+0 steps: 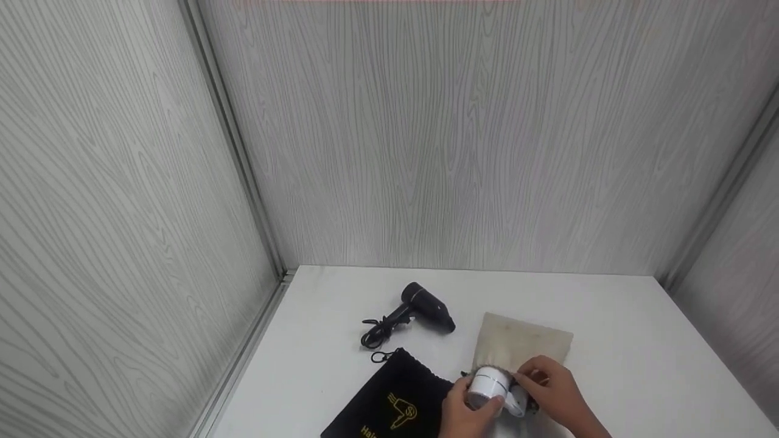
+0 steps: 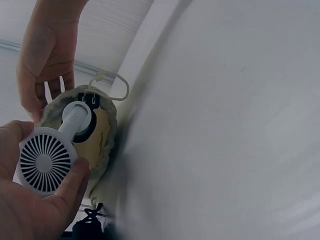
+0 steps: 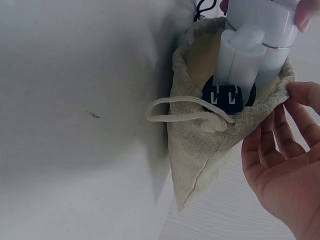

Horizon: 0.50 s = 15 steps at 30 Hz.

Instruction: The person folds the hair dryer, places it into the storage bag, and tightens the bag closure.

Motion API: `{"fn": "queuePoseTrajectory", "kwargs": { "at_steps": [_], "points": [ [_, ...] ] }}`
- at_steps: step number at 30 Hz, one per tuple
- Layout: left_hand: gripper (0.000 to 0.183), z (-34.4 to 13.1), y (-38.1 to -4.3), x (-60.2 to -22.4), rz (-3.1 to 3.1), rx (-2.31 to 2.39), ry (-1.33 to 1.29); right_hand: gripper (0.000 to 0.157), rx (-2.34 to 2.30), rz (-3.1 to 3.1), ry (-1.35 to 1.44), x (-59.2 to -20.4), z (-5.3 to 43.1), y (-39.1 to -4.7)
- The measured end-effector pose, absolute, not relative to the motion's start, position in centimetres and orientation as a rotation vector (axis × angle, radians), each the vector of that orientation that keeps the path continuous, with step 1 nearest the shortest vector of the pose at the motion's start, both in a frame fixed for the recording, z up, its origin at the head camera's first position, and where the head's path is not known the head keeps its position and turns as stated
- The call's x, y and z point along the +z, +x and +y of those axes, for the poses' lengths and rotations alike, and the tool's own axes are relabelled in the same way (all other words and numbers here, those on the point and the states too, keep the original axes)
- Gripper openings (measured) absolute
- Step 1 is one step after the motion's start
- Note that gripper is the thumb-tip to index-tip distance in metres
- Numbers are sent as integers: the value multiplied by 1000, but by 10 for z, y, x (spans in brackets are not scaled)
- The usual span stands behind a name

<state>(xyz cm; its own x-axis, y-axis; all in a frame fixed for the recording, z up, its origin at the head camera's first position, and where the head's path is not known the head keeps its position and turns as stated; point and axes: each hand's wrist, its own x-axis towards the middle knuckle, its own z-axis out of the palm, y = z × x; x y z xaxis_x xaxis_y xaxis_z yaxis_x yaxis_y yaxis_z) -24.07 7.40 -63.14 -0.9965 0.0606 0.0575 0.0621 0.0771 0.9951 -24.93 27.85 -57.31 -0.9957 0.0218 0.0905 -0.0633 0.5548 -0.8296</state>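
Head: left hand (image 1: 464,412) grips white hairdryer (image 1: 490,384), apparently.

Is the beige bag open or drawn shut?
Open: the beige bag gapes, its inside showing, while the right hand pinches its rim.

We see a grey wood-grained back wall (image 1: 462,134) filling the upper centre, similar panels (image 1: 109,182) along the left and right edges, and a white bench (image 1: 645,353) across the lower frame.
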Motion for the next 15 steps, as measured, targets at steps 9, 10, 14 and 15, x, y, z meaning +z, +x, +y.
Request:
{"fn": "queuePoseTrajectory", "kwargs": {
  "at_steps": [9,10,14,15],
  "points": [
    [58,74,-241,-628,-2325,-2045,-40,13,1489,-2690,41,-575,278,-244],
    [59,74,-241,-627,-2326,-2042,-30,13,1491,-2692,52,-575,277,-243],
    [61,73,-242,-626,-2328,-2032,18,13,1493,-2695,129,-575,275,-241],
    [61,73,-242,-626,-2323,-2034,20,13,1499,-2692,155,-574,274,-241]
  ]
}}
